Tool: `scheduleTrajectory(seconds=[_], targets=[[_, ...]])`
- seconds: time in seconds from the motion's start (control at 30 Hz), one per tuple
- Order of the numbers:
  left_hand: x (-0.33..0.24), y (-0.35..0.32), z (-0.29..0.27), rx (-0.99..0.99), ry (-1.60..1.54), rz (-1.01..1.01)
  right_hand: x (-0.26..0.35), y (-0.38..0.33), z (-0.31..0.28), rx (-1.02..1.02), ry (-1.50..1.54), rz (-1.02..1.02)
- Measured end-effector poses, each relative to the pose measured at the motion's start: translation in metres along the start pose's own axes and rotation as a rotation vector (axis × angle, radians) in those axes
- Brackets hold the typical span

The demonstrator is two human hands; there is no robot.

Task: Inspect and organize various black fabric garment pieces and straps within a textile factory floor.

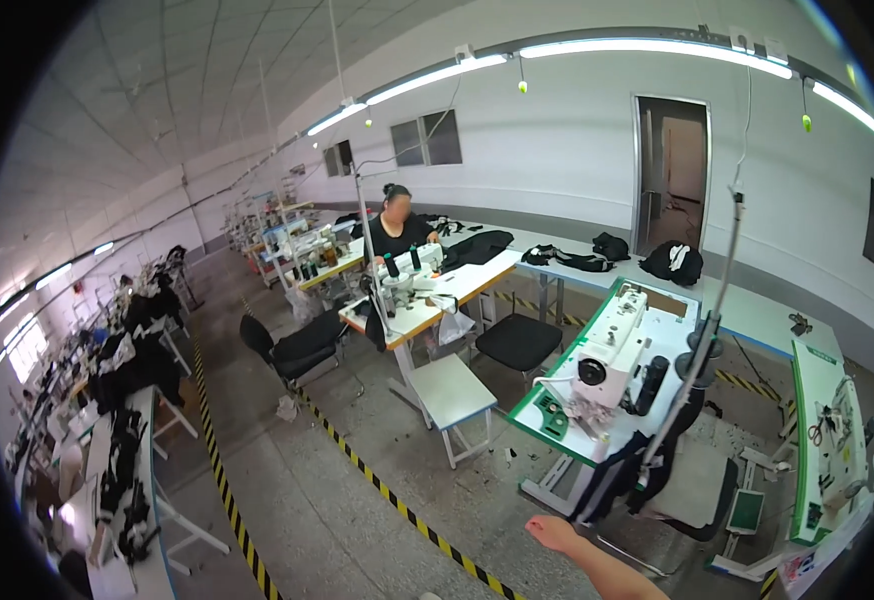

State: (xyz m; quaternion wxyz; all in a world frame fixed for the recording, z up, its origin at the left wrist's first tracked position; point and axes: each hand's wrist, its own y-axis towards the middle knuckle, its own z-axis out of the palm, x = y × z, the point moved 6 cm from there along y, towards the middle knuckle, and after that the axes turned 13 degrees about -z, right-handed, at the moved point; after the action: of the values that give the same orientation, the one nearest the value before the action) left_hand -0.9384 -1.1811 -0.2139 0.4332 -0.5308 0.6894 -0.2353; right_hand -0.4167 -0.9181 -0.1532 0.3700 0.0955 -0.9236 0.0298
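My right hand reaches in from the lower edge with a bare forearm. Its fingers look curled in, and nothing shows in them. Just beyond it, dark garments with white stripes hang beside a chair with a pale seat. The nearest machine is a white sewing machine on a green-edged table, with dark thread cones next to it. My hand touches none of these, as far as I can see. My left hand is out of the picture.
A co-worker sits at another sewing table. A white stool and black chairs stand between. Yellow-black floor tape crosses the floor. Dark garments lie on a long bench; another machine is at right.
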Motion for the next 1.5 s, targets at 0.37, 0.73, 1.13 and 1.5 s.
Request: scheduleTrajectory(seconds=[0.37,0.73,1.13,1.5], targets=[[-0.378,0.192,0.012,-0.008,0.739,0.209,0.004,0.095,0.084,0.364,0.371,0.475],[-0.773,0.228,0.225,0.444,-0.143,0.669,-0.129,0.301,-0.063,-0.481,-0.313,0.505],[-0.762,0.232,0.365,0.426,1.449,0.571,-0.155,0.327,-0.074,-0.284,-0.423,0.662],[-0.905,0.108,0.622,0.609,1.613,1.133,-0.164,0.331,-0.052,-0.5,-0.231,0.721]])
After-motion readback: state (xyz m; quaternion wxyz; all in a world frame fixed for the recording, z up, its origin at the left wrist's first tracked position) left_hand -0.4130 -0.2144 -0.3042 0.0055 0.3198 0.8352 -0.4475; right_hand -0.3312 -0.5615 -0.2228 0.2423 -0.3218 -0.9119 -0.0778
